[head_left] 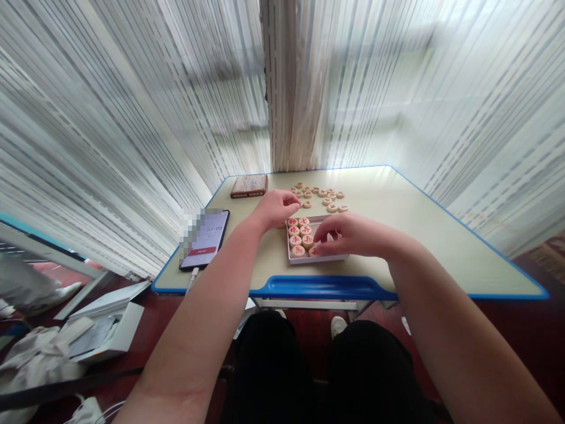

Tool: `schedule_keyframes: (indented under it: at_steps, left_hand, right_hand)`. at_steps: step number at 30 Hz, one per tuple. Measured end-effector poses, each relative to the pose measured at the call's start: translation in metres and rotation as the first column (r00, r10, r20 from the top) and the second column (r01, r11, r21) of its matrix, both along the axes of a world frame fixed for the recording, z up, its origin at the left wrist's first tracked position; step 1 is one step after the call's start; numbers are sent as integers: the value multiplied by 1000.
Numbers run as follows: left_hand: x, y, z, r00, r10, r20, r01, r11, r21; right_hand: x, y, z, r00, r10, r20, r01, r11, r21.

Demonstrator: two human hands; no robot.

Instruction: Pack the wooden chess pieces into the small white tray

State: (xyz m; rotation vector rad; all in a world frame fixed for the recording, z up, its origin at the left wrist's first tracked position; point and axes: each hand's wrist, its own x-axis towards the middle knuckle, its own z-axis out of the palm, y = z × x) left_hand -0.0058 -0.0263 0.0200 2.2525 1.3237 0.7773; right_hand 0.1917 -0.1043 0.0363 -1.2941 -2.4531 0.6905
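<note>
A shallow white box [318, 259] on the table holds several round wooden pieces with red characters, in two columns at its left side. My right hand [342, 234] is over the box's right part, its fingertips at a red-marked piece [314, 251] in the near row. My left hand [279, 208] is just beyond the box's far left corner, thumb and fingers pinched together by the loose pieces; what they hold is too small to make out. Several loose wooden pieces [323, 193] with dark characters lie scattered behind the box.
A brown patterned box [249, 185] sits at the table's far left. A phone [204, 239] with a white cable lies at the left edge. The table [445, 247] has a blue rim and a blue tray [324, 287] at its front. Pale curtains [375, 88] hang behind.
</note>
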Motion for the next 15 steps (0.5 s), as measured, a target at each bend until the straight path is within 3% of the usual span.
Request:
schedule_keyframes:
  at_steps: [9,15]
  left_hand:
    - [0,0,0,999,25,-46,-24,1000,7]
    - [-1,2,-2,999,11,-43,-10,1000,26]
  right_hand:
    - [2,3,-3,999,18,32,-18,1000,12]
    - [-2,0,1,991,38,126,-32,998,-46]
